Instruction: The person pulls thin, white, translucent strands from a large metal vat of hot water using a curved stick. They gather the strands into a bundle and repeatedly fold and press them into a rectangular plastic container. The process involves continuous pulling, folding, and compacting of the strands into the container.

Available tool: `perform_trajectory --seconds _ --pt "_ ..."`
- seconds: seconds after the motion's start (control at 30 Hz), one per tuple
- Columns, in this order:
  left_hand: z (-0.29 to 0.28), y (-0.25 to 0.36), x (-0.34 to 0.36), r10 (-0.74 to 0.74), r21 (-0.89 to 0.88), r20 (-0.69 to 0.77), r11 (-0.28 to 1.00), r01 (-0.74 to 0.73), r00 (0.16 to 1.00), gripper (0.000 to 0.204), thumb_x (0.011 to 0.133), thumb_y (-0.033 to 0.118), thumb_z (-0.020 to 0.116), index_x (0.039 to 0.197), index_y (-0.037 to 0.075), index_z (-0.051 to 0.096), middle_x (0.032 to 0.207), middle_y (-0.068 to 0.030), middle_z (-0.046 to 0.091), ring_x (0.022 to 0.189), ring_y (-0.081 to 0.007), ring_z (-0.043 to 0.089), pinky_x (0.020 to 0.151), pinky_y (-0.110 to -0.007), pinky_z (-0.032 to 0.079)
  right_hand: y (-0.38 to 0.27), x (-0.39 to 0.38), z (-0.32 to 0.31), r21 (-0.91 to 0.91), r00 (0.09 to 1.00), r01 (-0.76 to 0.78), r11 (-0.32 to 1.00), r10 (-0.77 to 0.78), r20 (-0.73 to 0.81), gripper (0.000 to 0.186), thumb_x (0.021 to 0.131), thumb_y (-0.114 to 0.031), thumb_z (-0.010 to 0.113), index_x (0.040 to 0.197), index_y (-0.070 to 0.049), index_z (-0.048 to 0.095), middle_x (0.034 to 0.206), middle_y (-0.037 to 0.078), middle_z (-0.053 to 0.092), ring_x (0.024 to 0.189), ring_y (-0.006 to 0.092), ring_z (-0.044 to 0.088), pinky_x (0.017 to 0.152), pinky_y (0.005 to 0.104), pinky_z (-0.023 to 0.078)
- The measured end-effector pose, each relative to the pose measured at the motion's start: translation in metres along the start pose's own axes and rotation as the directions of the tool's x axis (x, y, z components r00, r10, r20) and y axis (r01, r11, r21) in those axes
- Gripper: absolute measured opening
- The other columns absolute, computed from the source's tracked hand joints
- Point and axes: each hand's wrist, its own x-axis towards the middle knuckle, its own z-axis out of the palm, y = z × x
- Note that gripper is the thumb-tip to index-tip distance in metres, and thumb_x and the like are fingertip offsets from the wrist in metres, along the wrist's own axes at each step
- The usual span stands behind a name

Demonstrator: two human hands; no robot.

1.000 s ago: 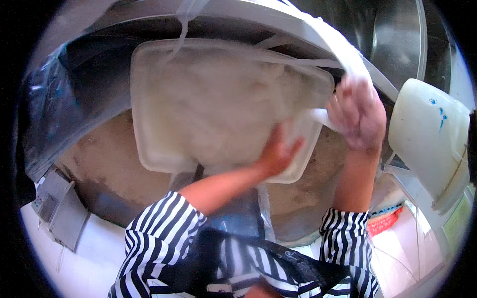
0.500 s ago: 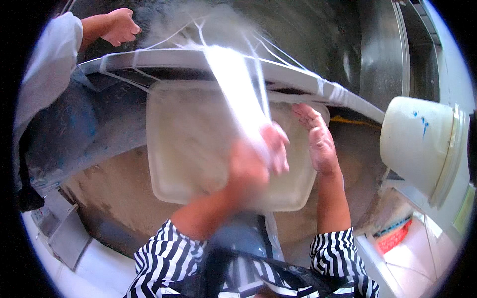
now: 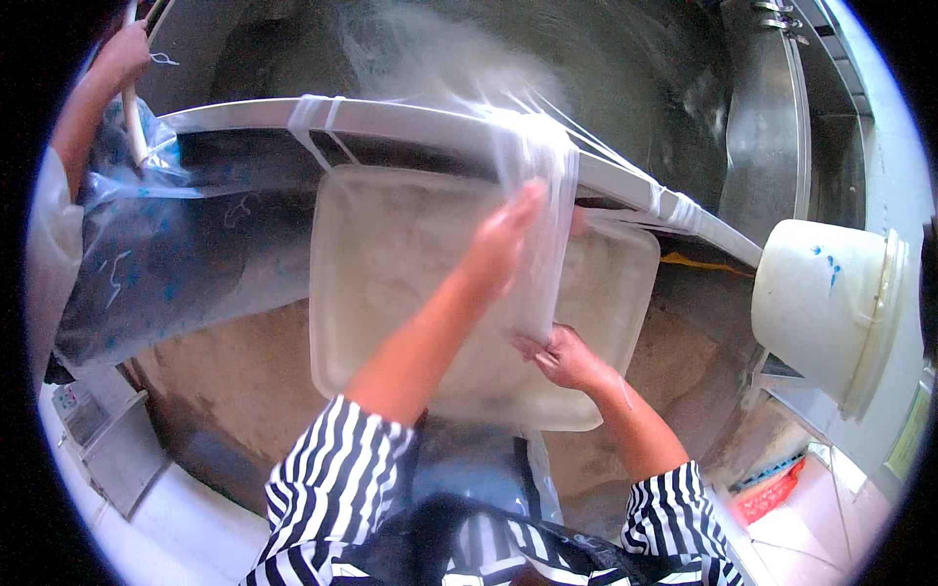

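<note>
In the head view, my right hand (image 3: 559, 356) is closed on the lower end of the white strands (image 3: 549, 259), with the fingers bent inward. My left hand (image 3: 500, 239) is higher, against the left side of the same strands; it is blurred, so I cannot tell if it grips them. The strands hang over the pale rim (image 3: 420, 119) of a large vat and come down in front of me, above a translucent tub (image 3: 323, 293). Other thin strands lie across the rim on both sides. At my right there is a white bucket (image 3: 821, 293). At upper left, another person's hand (image 3: 124, 54) holds a light-coloured stick (image 3: 133, 122).
</note>
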Motion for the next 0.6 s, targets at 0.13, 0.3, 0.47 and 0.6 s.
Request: perform_trajectory --seconds 0.13,0.3,0.47,0.6 --pt "0.031 -0.006 0.006 -0.066 0.164 0.074 0.985 0.053 0.995 0.029 0.084 0.029 0.046 0.094 0.002 0.053 0.078 -0.0044 0.056 0.067 -0.0128 0.054 0.059 -0.027 0.044 0.059 -0.007 -0.045 0.129 0.853 -0.259 0.957 0.289 -0.435 0.05 0.082 -0.035 0.045 0.121 -0.005 0.035 0.12 0.016 0.041 0.11 0.0256 0.04 0.094 0.0358 0.028" --pt "0.027 -0.061 -0.103 -0.273 0.755 0.145 0.652 0.072 0.951 0.029 0.083 0.028 0.046 0.093 0.002 0.054 0.078 -0.0114 0.055 0.07 -0.0188 0.052 0.065 -0.032 0.042 -0.057 0.012 -0.082 0.897 0.937 0.321 0.305 -0.244 -0.252 0.066 0.083 -0.053 0.025 0.118 0.002 0.035 0.109 0.019 0.048 0.097 0.0268 0.05 0.084 0.0393 0.038" --pt "-0.04 -0.099 -0.106 0.348 0.963 -0.186 0.248 0.101 0.919 0.044 0.084 0.036 0.041 0.11 0.0 0.043 0.096 -0.0177 0.052 0.089 -0.0221 0.052 0.08 -0.031 0.039 -0.096 0.018 -0.057 0.631 0.926 0.257 0.732 0.001 -0.378 0.033 0.084 -0.033 0.044 0.091 -0.002 0.05 0.061 0.002 0.049 0.05 0.0092 0.045 0.048 0.024 0.038" --pt "-0.002 -0.018 -0.026 -0.02 0.003 0.082 1.0 0.02 0.996 0.056 0.084 0.046 0.033 0.112 -0.002 0.041 0.107 -0.0166 0.05 0.1 -0.0258 0.047 0.089 -0.037 0.034 -0.021 -0.014 0.017 0.457 0.953 0.063 0.887 0.083 -0.292 0.032 0.082 -0.027 0.05 0.101 -0.001 0.05 0.082 0.003 0.054 0.077 0.0112 0.05 0.066 0.0255 0.041"
